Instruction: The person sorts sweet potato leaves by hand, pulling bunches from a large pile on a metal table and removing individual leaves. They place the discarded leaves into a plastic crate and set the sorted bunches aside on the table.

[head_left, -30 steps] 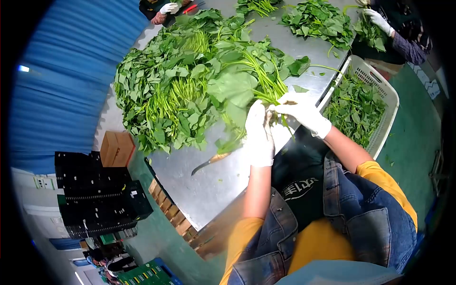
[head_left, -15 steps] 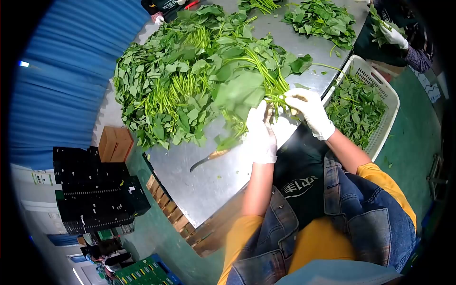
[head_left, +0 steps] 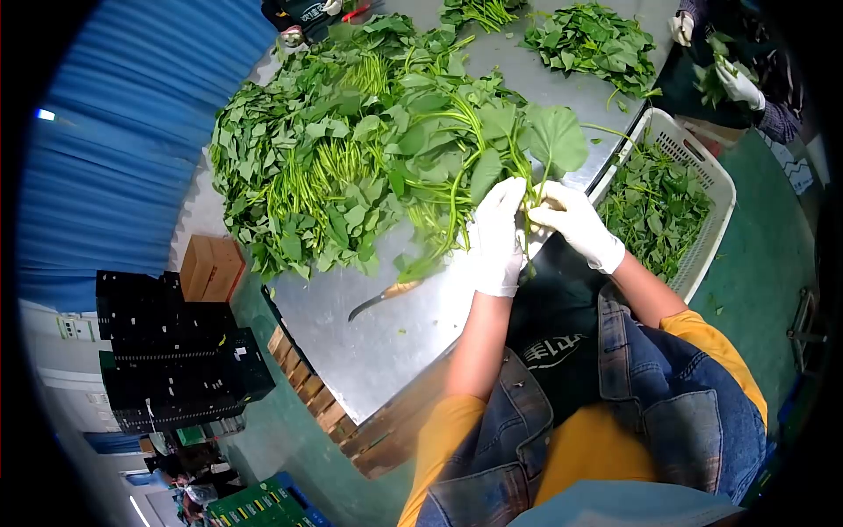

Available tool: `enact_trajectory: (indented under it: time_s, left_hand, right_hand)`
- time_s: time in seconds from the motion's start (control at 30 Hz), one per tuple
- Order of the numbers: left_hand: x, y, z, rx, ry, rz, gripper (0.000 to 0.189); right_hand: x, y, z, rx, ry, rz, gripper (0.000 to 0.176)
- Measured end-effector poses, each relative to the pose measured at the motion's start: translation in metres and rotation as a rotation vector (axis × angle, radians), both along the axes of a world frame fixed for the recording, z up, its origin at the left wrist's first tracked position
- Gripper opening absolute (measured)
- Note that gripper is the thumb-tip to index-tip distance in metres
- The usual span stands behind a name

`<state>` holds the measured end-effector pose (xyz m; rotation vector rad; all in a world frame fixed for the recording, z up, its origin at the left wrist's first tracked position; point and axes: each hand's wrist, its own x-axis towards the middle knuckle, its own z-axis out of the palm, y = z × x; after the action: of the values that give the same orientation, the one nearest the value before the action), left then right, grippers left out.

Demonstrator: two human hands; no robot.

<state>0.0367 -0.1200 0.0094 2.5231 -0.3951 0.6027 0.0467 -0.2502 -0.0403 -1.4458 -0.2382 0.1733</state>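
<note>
A large heap of leafy green stems covers the steel table. My left hand, in a white glove, grips the stalks of a bunch of greens that fans out over the table. My right hand, also gloved, pinches a stem of the same bunch at its base, touching the left hand. A knife with a wooden handle lies on the table just left of my left hand.
A white plastic basket holding loose leaves stands at the table's right edge. Another person's gloved hands handle greens at the far right. Smaller leaf piles lie at the back. Black crates and a cardboard box stand left, below the table.
Both hands have risen slightly and turned the bunch, so a broad leaf now stands up at its right side. The knife has not moved.
</note>
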Motion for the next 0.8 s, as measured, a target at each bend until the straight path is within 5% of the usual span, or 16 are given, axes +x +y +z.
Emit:
enact_trajectory:
  time_s: [0.07, 0.1, 0.13, 0.23, 0.27, 0.3, 0.33, 0.4, 0.43, 0.47, 0.53, 0.6, 0.67, 0.73, 0.77, 0.8]
  left_hand:
    - [0.009, 0.001, 0.008, -0.821, 0.745, -0.095, 0.011]
    - [0.008, -0.002, -0.012, -0.483, 0.33, -0.126, 0.011]
    - [0.017, 0.009, -0.029, -0.35, 0.303, -0.313, 0.01]
    - [0.007, -0.006, -0.028, -0.842, 0.328, -0.019, 0.014]
    - [0.01, -0.002, -0.044, -0.92, 0.301, 0.036, 0.016]
    - [0.009, 0.007, -0.041, -1.384, 0.36, -0.014, 0.02]
    - [0.009, 0.02, -0.03, -1.385, 0.357, -0.013, 0.02]
    - [0.005, 0.046, 0.007, -1.369, -0.045, 0.243, 0.022]
    - [-0.007, 0.059, 0.022, -0.653, -0.15, 0.396, 0.024]
    - [-0.002, 0.076, 0.016, -1.554, -0.169, 0.231, 0.029]
    - [-0.005, 0.109, 0.001, -1.633, -0.221, 0.267, 0.029]
    - [-0.016, 0.127, -0.008, -1.669, -0.134, 0.221, 0.028]
    - [-0.029, 0.139, -0.012, -1.701, -0.052, 0.181, 0.027]
    - [-0.04, 0.148, -0.013, -1.751, 0.023, 0.111, 0.027]
    - [-0.045, 0.133, -0.001, -1.433, -0.074, 0.354, 0.027]
    - [-0.051, 0.136, 0.004, -1.432, -0.085, 0.366, 0.027]
  right_hand:
    - [-0.001, -0.008, -0.007, -0.101, -0.128, -0.02, 0.012]
    - [-0.002, -0.015, -0.012, -0.163, -0.046, 0.029, 0.017]
    - [-0.003, -0.018, -0.012, -0.164, -0.048, 0.028, 0.017]
    - [-0.007, -0.026, -0.01, -0.301, -0.278, -0.112, 0.02]
    - [-0.009, -0.03, 0.0, -0.161, -0.044, -0.147, 0.021]
    - [-0.002, -0.043, -0.023, -0.265, -0.151, -0.27, 0.024]
    - [0.008, -0.063, -0.048, -0.369, -0.259, -0.392, 0.028]
    - [0.027, -0.088, -0.046, 1.158, 0.177, -0.192, 0.037]
    - [0.029, -0.087, -0.029, 1.185, 0.196, -0.155, 0.045]
    - [0.034, -0.082, -0.019, 1.211, 0.252, -0.099, 0.049]
    - [0.037, -0.047, 0.002, 0.37, -0.02, -0.143, 0.049]
    - [0.039, -0.008, 0.036, 0.037, 0.155, 0.078, 0.044]
    - [0.069, 0.029, -0.007, -0.483, -0.574, 0.068, 0.042]
    - [0.082, 0.061, -0.011, -0.847, -0.987, -0.079, 0.04]
    - [0.093, 0.074, -0.01, -1.071, -0.953, -0.007, 0.035]
    - [0.102, 0.086, -0.016, -1.202, -0.97, -0.078, 0.024]
